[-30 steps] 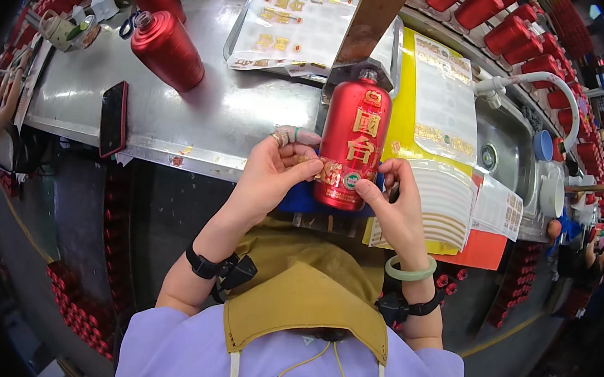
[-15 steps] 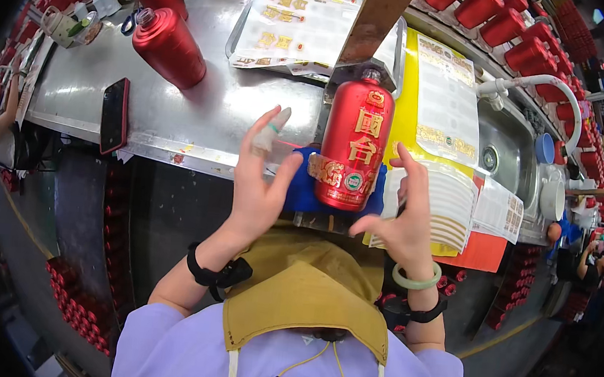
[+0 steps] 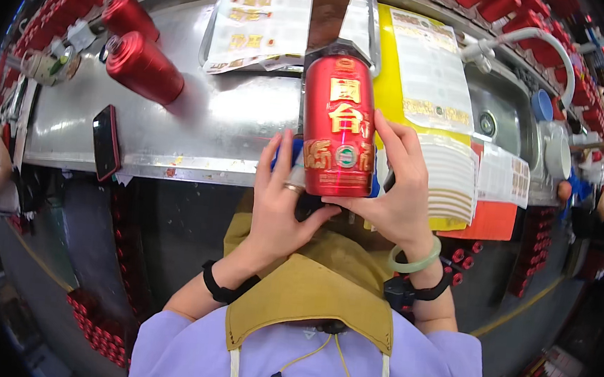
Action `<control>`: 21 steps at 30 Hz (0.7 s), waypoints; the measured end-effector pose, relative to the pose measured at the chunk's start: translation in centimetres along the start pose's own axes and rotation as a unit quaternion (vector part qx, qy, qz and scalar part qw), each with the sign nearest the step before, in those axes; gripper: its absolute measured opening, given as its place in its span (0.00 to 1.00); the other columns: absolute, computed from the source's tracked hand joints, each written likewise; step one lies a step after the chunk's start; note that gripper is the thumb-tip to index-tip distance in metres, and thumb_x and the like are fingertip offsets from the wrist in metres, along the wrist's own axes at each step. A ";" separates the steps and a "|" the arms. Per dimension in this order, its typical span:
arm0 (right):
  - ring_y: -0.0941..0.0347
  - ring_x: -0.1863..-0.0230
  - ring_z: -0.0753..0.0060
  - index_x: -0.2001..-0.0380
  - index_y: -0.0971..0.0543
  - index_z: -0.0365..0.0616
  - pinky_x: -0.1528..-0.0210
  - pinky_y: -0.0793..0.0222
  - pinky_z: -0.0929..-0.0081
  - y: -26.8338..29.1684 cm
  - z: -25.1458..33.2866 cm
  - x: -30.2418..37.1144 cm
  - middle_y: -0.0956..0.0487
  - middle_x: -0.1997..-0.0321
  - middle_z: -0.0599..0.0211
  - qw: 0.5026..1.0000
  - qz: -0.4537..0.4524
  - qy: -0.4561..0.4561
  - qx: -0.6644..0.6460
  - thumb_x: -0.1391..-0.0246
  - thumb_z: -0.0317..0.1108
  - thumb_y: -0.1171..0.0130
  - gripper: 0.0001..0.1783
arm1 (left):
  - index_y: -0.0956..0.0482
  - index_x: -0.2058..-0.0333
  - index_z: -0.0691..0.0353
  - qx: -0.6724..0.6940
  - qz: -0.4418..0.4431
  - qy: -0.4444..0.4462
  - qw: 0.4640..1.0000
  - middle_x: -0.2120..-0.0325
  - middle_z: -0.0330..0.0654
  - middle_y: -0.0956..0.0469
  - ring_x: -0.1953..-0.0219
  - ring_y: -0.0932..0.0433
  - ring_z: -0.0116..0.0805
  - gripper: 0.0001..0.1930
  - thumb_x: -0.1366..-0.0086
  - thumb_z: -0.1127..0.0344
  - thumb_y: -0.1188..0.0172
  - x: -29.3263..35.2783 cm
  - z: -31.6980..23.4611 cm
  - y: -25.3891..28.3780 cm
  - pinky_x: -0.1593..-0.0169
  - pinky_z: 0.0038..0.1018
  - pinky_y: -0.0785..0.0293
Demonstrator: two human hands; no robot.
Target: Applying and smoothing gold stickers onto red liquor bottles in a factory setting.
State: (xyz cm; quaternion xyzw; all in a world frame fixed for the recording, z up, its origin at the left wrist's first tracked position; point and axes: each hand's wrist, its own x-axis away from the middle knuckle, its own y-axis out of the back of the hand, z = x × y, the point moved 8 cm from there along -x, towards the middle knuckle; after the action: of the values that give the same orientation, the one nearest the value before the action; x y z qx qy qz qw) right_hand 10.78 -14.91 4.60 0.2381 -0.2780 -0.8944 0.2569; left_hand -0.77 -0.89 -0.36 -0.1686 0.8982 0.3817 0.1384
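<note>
A red bottle (image 3: 339,138) with gold characters and a round green-and-white emblem lies at the near edge of the metal table (image 3: 230,110), base toward the person. Its neck end is hard to make out against a dark support below a brown post (image 3: 330,11), and whatever bears it from beneath is mostly hidden; only scraps of something blue (image 3: 375,186) show at its sides. The right hand (image 3: 399,183) has hold of the bottle, thumb along the base and fingers on the right side; some of those fingers are out of sight. The left hand (image 3: 279,204) is loosely open beside the bottle's lower left, fingers extended and thumb near the base; whether it touches cannot be told.

A tray (image 3: 204,45) at the back holds sheets (image 3: 248,29) with gold stickers that cover most of it. At right, a sink (image 3: 492,97) shows its drain, with a white tap arching over; beside it stand a blue cup (image 3: 541,106) and a white bowl (image 3: 557,159), contents unclear. At far left, a pale container (image 3: 38,67) is too blurred to read, with something green by it. On the floor, clustered red bottles (image 3: 99,329) dim toward the lens's black rim, which cuts off the surroundings.
</note>
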 end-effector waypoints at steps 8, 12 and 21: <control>0.36 0.63 0.78 0.35 0.26 0.40 0.59 0.34 0.79 -1.1 -3.0 0.2 0.27 0.48 0.67 0.974 0.010 -0.144 -0.176 0.49 0.41 0.18 0.42 | 0.22 0.37 0.68 0.031 -0.127 -0.076 0.989 0.38 0.50 0.22 0.39 0.23 0.54 0.42 0.53 0.71 0.18 -1.4 -0.6 0.8 0.34 0.46 0.28; 0.43 0.67 0.88 0.31 0.26 0.41 0.63 0.40 0.86 -2.4 -6.0 1.0 0.27 0.52 0.76 0.923 0.029 -0.254 -0.288 0.44 0.34 0.23 0.38 | 0.22 0.37 0.68 0.074 -0.136 -0.048 0.987 0.39 0.52 0.22 0.39 0.21 0.55 0.41 0.51 0.72 0.17 -0.8 0.3 0.7 0.34 0.45 0.25; 0.41 0.67 0.88 0.30 0.27 0.36 0.64 0.41 0.84 -3.7 -6.1 1.9 0.31 0.64 0.80 0.901 0.032 -0.252 -0.353 0.42 0.41 0.22 0.42 | 0.18 0.40 0.70 0.029 -0.115 -0.050 0.992 0.37 0.59 0.23 0.38 0.21 0.58 0.32 0.44 0.71 0.21 -0.2 0.6 0.0 0.35 0.44 0.24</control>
State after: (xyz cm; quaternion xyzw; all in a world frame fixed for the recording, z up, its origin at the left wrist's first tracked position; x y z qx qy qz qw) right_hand 11.59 -15.71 -2.74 -0.1103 -0.0068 -0.9553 0.2743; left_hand -0.53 -0.42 -0.64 -0.2471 0.8756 0.3447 0.2311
